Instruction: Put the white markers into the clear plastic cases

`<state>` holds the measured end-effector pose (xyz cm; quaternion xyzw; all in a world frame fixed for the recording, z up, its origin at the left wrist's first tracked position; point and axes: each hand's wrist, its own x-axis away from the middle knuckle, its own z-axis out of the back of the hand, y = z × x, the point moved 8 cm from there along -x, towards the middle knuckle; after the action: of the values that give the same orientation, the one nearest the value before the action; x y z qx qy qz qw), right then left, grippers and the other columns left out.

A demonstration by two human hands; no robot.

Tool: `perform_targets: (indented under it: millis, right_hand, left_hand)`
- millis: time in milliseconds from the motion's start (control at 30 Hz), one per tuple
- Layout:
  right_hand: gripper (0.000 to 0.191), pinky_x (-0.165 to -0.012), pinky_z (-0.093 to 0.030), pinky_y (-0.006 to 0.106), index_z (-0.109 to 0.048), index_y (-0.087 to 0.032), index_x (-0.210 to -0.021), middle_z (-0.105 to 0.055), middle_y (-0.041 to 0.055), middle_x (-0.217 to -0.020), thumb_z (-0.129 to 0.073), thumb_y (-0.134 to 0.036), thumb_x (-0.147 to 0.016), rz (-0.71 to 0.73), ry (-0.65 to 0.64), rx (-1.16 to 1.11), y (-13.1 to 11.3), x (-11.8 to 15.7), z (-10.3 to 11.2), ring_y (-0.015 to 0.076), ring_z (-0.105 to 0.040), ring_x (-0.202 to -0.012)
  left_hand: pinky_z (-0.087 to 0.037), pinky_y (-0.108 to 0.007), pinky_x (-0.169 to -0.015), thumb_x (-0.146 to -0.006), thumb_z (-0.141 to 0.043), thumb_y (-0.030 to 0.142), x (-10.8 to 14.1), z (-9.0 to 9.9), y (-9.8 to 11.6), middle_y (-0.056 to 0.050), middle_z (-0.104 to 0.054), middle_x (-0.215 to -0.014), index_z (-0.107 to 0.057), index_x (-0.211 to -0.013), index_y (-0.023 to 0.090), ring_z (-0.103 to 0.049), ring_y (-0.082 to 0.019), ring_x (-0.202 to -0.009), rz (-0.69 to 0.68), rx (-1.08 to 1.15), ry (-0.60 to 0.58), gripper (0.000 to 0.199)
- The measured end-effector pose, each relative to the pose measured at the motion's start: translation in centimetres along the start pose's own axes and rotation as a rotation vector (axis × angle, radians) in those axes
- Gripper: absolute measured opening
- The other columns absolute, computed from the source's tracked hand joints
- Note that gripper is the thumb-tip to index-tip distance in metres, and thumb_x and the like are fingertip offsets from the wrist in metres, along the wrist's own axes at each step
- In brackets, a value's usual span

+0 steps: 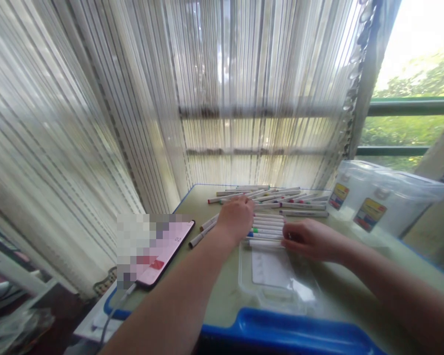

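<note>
On the worktop (pixel 222 296) nearest us lies a clear plastic case (pixel 257 291). Beyond it, our right hand (pixel 305 239) curls at the marker row's (pixel 269 223) right ends, perhaps keeping them even; the markers lie crosswise, coloured ends leftward. Our left hand (pixel 236 216) bends toward loose markers (pixel 304 213). We cannot tell whether either pinches anything.
</note>
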<state>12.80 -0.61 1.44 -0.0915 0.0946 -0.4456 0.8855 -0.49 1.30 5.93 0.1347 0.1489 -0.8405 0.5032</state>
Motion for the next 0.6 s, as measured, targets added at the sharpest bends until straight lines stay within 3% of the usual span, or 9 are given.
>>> perform_targets:
  millis: [233,433,600]
  right_hand:
    - [0.026,-0.05,-0.029,0.023,-0.055,-0.019,-0.072,-0.057,0.0011,-0.063,-0.047,-0.041,-0.084,0.009,0.003,-0.013,0.0,0.0,0.0,0.0098,-0.043,-0.053]
    - [0.027,-0.05,-0.03,0.023,-0.055,-0.019,-0.072,-0.057,0.0011,-0.064,-0.047,-0.042,-0.084,0.016,0.015,-0.018,0.0,0.0,0.0,0.01,-0.043,-0.053]
    - [0.027,-0.05,-0.029,0.024,-0.055,-0.019,-0.071,-0.056,0.0009,-0.062,-0.047,-0.041,-0.085,0.02,0.009,-0.03,-0.1,0.0,0.1,0.0102,-0.043,-0.053]
  left_hand:
    - [-0.051,-0.04,-0.08,-0.086,-0.044,0.021,0.5,-0.1,-0.7,-0.013,-0.067,-0.097,-0.065,-0.099,0.015,-0.063,-0.026,-0.095,0.132,-0.02,-0.169,0.026]
    - [-0.053,-0.038,-0.08,-0.083,-0.04,0.009,1.5,-1.5,-2.3,-0.016,-0.066,-0.108,-0.066,-0.107,0.014,-0.062,-0.028,-0.102,0.289,-0.068,-0.393,0.035]
    - [-0.054,-0.037,-0.079,-0.083,-0.043,0.011,2.1,-1.9,-1.7,-0.017,-0.067,-0.109,-0.066,-0.107,0.016,-0.064,-0.027,-0.099,0.254,0.013,-0.49,0.033]
